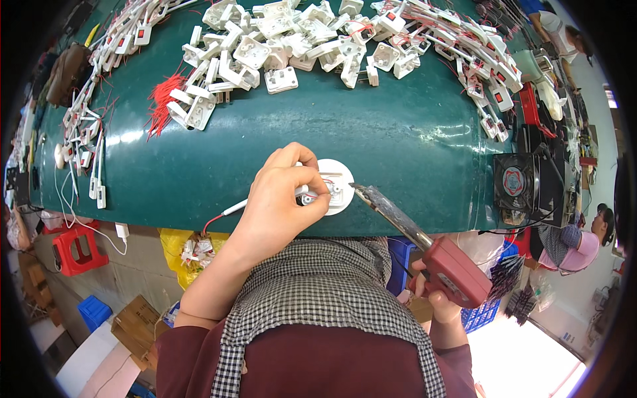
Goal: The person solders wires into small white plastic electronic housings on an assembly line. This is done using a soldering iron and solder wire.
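A round white plastic part (343, 174) lies near the front edge of the green table. My left hand (285, 189) is over its left side, thumb and fingers closed in a pinch; what sits between the fingertips is mostly hidden. From under that hand a white sleeved lead (235, 207) with a red wire end sticks out to the left. My right hand (438, 302) is wrapped round the red handle of a soldering gun (458, 270). Its long metal barrel points up and left, with the tip at the right side of the round part; whether they touch I cannot tell.
A heap of white plastic housings (279, 36) covers the table's far middle, beside a bundle of red wires (166, 99). Wired white pieces with red switches (501, 99) line both sides. A black fan (516, 182) stands at the right edge.
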The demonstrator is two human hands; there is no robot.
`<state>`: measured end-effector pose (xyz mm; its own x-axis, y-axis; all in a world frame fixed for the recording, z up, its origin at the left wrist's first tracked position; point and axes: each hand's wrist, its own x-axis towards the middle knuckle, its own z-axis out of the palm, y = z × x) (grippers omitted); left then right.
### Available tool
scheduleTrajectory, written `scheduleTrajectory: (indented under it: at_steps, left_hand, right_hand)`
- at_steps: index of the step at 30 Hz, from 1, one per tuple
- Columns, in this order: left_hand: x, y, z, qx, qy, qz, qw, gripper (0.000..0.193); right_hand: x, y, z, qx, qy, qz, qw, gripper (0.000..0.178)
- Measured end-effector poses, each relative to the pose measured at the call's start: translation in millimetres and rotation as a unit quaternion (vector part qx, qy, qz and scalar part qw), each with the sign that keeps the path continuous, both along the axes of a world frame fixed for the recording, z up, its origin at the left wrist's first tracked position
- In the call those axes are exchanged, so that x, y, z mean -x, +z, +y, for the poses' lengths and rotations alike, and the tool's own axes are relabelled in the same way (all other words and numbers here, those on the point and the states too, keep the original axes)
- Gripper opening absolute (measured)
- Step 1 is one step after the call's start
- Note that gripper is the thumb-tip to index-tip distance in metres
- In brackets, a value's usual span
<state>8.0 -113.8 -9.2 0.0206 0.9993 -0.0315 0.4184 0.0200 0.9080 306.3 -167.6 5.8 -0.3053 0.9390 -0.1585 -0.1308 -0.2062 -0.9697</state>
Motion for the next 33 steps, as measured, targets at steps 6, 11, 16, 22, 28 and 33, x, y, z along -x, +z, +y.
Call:
scheduleTrajectory:
  at_steps: [6,11,16,22,28,33]
  left_hand:
    - [2,2,1,-0.010,-0.020,0.002,1.000,0.006]
    - [12,5,7,-0.049,-0.073,0.037,0.995,0.008]
    - [18,26,14,-0.064,-0.113,0.095,0.987,0.009]
    - [44,19,28,0.136,0.028,-0.545,0.827,0.023]
    - [21,-23,18,0.299,0.032,-0.744,0.596,0.028]
    - [7,-14,18,0.288,-0.035,-0.733,0.615,0.030]
  right_hand:
    - [1,-3,0,0.007,-0.014,-0.008,1.000,0.076]
    - [6,-2,6,-0.004,-0.036,0.004,0.999,0.073]
    - [14,2,9,-0.042,-0.086,0.005,0.995,0.075]
    - [18,-10,18,-0.090,-0.165,0.052,0.981,0.066]
    - [60,-6,47,-0.146,-0.126,-0.047,0.980,0.055]
    - [94,-1,76,-0.186,-0.079,-0.024,0.979,0.055]
